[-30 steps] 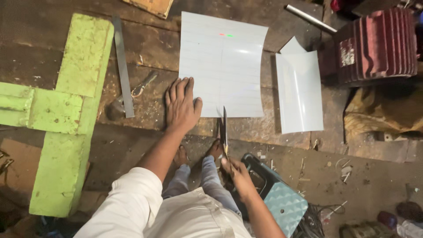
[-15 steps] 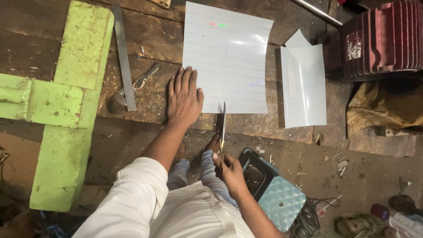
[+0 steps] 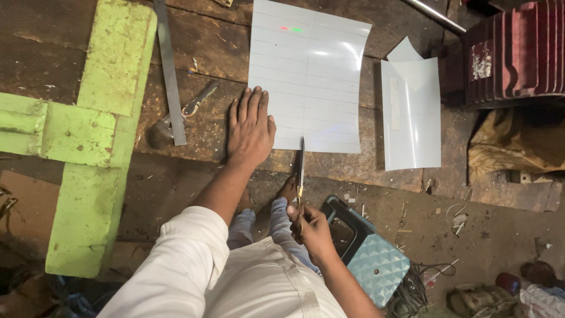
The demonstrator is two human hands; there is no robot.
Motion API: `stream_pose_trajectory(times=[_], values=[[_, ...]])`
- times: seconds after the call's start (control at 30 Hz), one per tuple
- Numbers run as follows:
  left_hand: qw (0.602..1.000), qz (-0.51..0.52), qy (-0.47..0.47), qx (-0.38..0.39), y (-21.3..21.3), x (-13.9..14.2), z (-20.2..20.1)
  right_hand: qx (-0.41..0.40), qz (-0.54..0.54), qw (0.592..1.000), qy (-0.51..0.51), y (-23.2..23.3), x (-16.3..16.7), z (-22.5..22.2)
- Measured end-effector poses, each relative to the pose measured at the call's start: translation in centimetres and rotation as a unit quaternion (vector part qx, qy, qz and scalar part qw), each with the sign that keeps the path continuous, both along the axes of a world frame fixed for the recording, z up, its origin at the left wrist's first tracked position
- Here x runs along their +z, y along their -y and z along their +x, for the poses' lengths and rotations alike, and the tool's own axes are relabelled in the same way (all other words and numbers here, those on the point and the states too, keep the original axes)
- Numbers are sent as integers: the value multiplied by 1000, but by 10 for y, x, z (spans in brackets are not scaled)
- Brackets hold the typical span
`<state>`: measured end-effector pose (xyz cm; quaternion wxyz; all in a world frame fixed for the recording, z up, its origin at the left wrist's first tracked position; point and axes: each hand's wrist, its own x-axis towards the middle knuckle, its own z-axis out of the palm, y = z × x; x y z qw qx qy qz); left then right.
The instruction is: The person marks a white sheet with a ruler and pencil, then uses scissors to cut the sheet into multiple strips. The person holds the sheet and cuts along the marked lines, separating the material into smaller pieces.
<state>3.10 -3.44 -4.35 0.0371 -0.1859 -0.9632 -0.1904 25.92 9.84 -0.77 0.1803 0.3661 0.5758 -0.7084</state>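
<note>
Head view: left hand [image 3: 251,126] pins sheet [image 3: 309,76]; ruler [image 3: 169,70] beside.

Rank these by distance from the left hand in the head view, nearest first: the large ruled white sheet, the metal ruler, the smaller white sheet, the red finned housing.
1. Large ruled white sheet: under the left hand, at its right.
2. Metal ruler: to its left.
3. Smaller white sheet: farther right.
4. Red finned housing: top right corner.

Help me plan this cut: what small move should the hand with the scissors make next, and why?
Probably ease the scissors forward and close them along a ruled line. Their blades sit at the near edge of the large white ruled sheet, held by the right hand, while the left hand lies flat at the sheet's left corner on the dark wooden bench, seemingly steadying it.
</note>
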Motion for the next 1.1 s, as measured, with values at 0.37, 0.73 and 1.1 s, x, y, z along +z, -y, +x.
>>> stream_pose_trajectory(times=[0.37,0.73,1.1], values=[[999,-46,26,0,-3,-6,-5,-2,-2,1000,17,-10,8,-29],[1000,-25,4,10,-2,-3,-2,-4,17,1000,-11,-16,-6,-52],[1000,-10,-15,14,-1,-2,0,-29,-1,999,-15,-19,-19,-65]])
